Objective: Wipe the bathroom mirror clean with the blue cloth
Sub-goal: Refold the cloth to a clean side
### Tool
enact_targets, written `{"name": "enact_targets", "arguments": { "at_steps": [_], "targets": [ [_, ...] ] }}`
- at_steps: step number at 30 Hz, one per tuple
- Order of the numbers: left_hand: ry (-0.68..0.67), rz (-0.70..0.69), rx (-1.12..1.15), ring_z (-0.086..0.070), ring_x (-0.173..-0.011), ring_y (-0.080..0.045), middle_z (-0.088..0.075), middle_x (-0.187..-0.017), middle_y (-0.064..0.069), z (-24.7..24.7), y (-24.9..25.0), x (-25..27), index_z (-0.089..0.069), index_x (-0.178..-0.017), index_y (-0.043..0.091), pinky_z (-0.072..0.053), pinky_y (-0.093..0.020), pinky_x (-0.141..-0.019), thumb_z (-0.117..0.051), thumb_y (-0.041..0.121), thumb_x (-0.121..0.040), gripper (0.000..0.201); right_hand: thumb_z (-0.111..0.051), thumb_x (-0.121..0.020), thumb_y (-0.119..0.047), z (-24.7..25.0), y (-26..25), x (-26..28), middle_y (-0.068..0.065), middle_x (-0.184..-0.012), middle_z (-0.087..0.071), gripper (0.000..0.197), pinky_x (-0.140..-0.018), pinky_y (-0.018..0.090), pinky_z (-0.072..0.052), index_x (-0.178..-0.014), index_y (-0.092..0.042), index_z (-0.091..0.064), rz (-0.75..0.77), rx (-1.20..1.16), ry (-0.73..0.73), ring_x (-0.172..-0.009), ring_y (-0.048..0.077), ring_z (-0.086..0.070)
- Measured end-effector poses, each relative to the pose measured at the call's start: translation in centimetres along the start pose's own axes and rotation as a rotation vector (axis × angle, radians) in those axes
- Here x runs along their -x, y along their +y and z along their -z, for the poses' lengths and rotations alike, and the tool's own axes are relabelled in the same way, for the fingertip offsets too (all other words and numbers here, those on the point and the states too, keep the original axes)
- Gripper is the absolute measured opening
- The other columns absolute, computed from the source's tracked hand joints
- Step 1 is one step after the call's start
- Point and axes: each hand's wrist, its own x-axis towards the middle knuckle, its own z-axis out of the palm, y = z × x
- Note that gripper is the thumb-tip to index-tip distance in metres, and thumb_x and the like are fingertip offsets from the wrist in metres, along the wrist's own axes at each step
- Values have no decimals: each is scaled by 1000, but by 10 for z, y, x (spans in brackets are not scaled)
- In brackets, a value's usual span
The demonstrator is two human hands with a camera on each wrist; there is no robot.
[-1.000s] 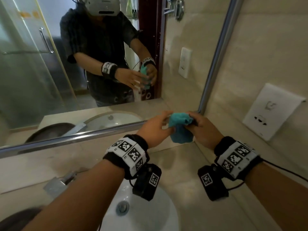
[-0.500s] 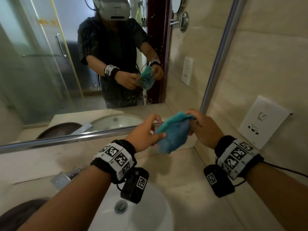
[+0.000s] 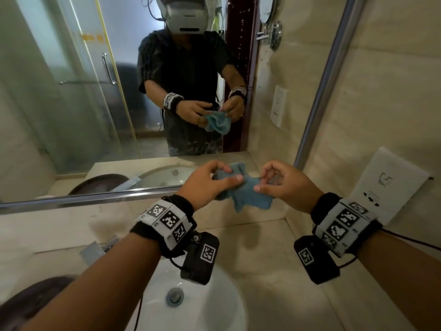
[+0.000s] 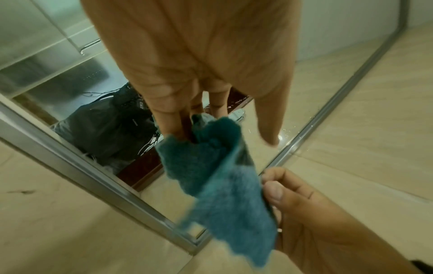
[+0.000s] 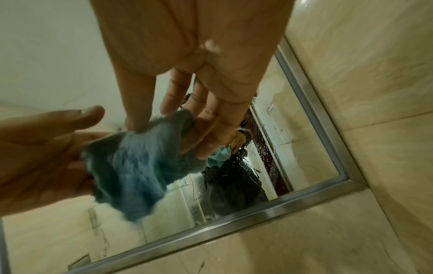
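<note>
I pinch the blue cloth (image 3: 243,194) between both hands, left hand (image 3: 205,185) and right hand (image 3: 284,185), just before the mirror (image 3: 71,103).

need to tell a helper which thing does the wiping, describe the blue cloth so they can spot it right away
Start at the big wall mirror over the white sink and look at its lower right corner. In front of that corner, above the stone counter, the left hand and the right hand hold a small cloth between them. It is the only soft, fuzzy, blue-green thing among beige stone, metal and white fittings.
</note>
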Motion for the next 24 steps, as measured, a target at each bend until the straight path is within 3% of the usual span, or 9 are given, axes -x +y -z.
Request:
{"name": "enact_targets", "arguments": {
  "at_steps": [2, 5, 8, 10, 12, 15, 18, 20, 24],
  "targets": [
    [-20, -19, 49, -64, -94, -24, -57, -105, 1, -1, 3, 1, -55, -104, 17, -59, -39, -73, -76, 12, -76, 35, -78, -74, -27, -3, 2, -4, 3, -79, -61, 41, -68, 27, -48, -106, -28, -54, -43, 27, -29, -65, 9, -56],
    [-74, -68, 64, -63, -100, -26, -54, -119, -4, 1, 5, 0, -52, -102, 22, -57, -46, -79, -72, -5, -75, 43, -79, -72, -28, -9, 2, -10, 2, -81, -61, 67, -69, 15, -43, -129, -33, -44, -80, 64, -85, -64, -3, -56],
    [-98, -75, 98, -63, -102, -25, -52, -125, -5, 3, 5, -2, -53, -103, 25, -56, -46, -80, -67, -11, -75, 48, -77, -76, -25, -15, 0, -16, -5, -77, -56, 57, -61, 5, -38, -126, -30, -49, -66, 131, -146, -58, -9, -52],
    [-98, -82, 96, -61, -106, -25, -53, -124, -5, 5, 4, -2, -54, -104, 25, -56, -43, -84, -65, -13, -75, 49, -74, -79, -24, -18, 0, -19, -7, -74, -53, 41, -63, 9, -38, -117, -22, -59, -53, 181, -142, -63, -3, -51],
    [-84, -82, 79, -61, -105, -25, -56, -118, -5, 8, 1, -3, -55, -106, 23, -56, -38, -84, -64, -13, -76, 47, -71, -82, -23, -19, 3, -22, -6, -76, -50, 24, -72, 21, -39, -105, -20, -66, -23, 234, -126, -71, 5, -50],
    [-78, -46, 11, -62, -99, -22, -58, -109, -1, 13, -3, -4, -56, -111, 19, -56, -32, -83, -64, -5, -80, 40, -66, -86, -27, -21, 5, -24, -3, -91, -50, 4, -85, 27, -37, -89, -26, -64, 23, 290, -125, -89, 12, -50],
    [-57, -13, -300, -54, -105, -20, -49, -120, -3, 17, -11, -8, -56, -119, 30, -49, -34, -94, -68, 19, -84, 39, -54, -94, -25, -26, -1, -22, 8, -83, -61, 11, -76, 40, -47, -88, -16, -58, -29, 143, -142, -80, 26, -58],
    [-8, -76, -496, -41, -117, -16, -39, -130, -1, 15, -11, -7, -54, -127, 32, -38, -31, -103, -69, 34, -82, 47, -49, -96, -24, -28, -2, -22, 5, -76, -58, 14, -72, 40, -47, -87, -15, -54, -27, 171, -98, -73, 22, -56],
    [-158, -162, -443, -53, -101, -8, -56, -109, 8, 5, 2, -4, -52, -128, 19, -42, -7, -80, -75, 27, -79, 55, -55, -94, -18, -30, -3, -23, 7, -79, -63, 7, -73, 40, -50, -88, -15, -57, -9, -46, -23, -74, 20, -61]
  ]
}}
